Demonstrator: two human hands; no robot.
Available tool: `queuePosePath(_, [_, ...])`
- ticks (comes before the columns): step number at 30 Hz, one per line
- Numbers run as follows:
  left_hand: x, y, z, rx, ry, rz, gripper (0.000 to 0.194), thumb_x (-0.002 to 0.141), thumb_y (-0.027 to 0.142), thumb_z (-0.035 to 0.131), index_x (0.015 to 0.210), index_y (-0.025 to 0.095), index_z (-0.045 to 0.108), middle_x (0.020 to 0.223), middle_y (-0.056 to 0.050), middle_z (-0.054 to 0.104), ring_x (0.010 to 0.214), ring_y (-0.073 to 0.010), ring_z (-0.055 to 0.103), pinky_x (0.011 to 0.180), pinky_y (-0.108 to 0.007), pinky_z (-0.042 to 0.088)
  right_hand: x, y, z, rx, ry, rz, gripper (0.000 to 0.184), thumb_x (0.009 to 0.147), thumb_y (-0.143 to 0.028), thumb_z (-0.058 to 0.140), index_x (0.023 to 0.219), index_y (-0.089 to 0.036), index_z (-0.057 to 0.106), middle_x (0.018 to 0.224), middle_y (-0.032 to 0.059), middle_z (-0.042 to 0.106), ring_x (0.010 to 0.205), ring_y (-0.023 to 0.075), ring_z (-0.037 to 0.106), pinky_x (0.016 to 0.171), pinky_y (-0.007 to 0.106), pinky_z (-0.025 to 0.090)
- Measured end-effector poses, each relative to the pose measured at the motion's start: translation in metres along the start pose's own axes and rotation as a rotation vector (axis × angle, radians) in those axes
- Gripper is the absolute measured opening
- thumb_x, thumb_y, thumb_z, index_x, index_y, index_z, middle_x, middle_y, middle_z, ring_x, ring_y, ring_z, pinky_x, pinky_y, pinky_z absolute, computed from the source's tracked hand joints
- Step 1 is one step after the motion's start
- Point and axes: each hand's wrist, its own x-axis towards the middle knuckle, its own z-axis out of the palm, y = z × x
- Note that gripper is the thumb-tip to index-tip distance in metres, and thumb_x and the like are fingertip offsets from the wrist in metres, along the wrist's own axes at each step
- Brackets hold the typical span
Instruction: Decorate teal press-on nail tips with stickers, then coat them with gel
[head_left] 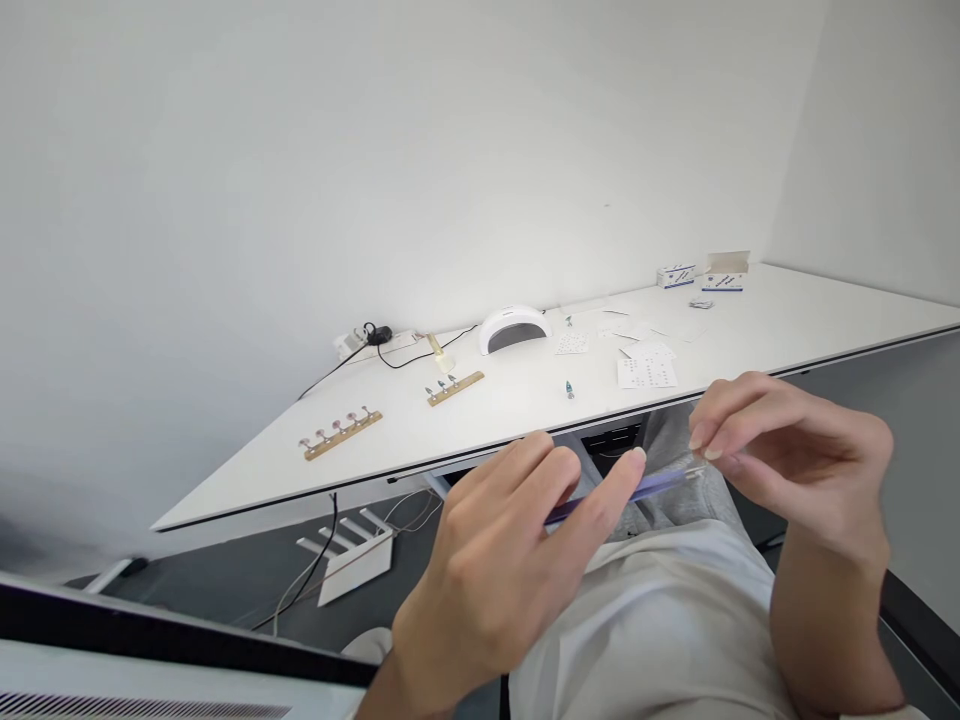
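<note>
My left hand [510, 550] is wrapped round a slim purple-blue tool [656, 484], with its narrow pale end pointing right. Too little detail shows to tell whether it is tweezers or a brush. At that end, the fingertips of my right hand [795, 450] are pinched together; whatever lies between them is too small to make out. Both hands are over my lap, in front of the table edge. Beyond them on the white table lies a single blue-green false nail on a small stand [569, 390], near white sticker sheets [646, 372].
A white nail lamp [514, 328] stands near the wall. Wooden strips hold pink nail tips [343, 436] and blue-green ones [455, 388]. Two small boxes [725, 272] are at the back right. A white router [356, 567] with cables lies below the table [247, 480].
</note>
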Motion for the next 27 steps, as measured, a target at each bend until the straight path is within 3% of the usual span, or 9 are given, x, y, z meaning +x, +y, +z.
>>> queuePosePath(8, [0.0021,0.0011,0.0015,0.009,0.019,-0.001,0.025,0.089,0.004,0.06,0.109,0.017,0.069,0.065,0.002,0.044,0.061,-0.009,0.036,0.054,-0.023,0.029,-0.0011,0.0006,-0.0062,0.074,-0.123,0.105,0.033,0.08,-0.002,0.065,0.105,-0.023,0.073,0.085,0.0055,0.069,0.078,0.0209,0.063,0.065,0.037,0.053])
queuePosePath(14, [0.003,-0.002,0.0032,0.006,0.013,0.014,0.029,0.086,0.001,0.06,0.11,0.016,0.068,0.066,0.002,0.044,0.062,-0.0096,0.037,0.055,-0.024,0.029,-0.0003,0.008,-0.0055,0.09,-0.236,0.192,0.025,0.082,-0.011,0.071,0.102,-0.025,0.072,0.086,0.0048,0.069,0.08,0.0195,0.064,0.07,0.035,0.054])
queuePosePath(22, [0.0016,-0.0062,0.0049,0.071,0.0,0.042,0.026,0.089,0.005,0.059,0.111,0.015,0.067,0.066,0.002,0.045,0.061,-0.01,0.036,0.054,-0.024,0.03,-0.0031,0.0029,-0.0023,0.084,-0.078,0.205,0.016,0.086,-0.013,0.068,0.095,-0.024,0.074,0.08,0.0049,0.069,0.076,0.0193,0.064,0.066,0.035,0.054])
queuePosePath(27, [0.0029,-0.0068,0.007,0.074,0.02,0.065,0.024,0.088,0.004,0.06,0.108,0.012,0.069,0.065,0.0,0.046,0.061,-0.0108,0.035,0.054,-0.025,0.029,-0.0016,0.0021,-0.0003,0.053,-0.078,0.209,0.017,0.083,-0.01,0.069,0.092,-0.024,0.074,0.078,0.0039,0.069,0.075,0.0186,0.063,0.065,0.033,0.053])
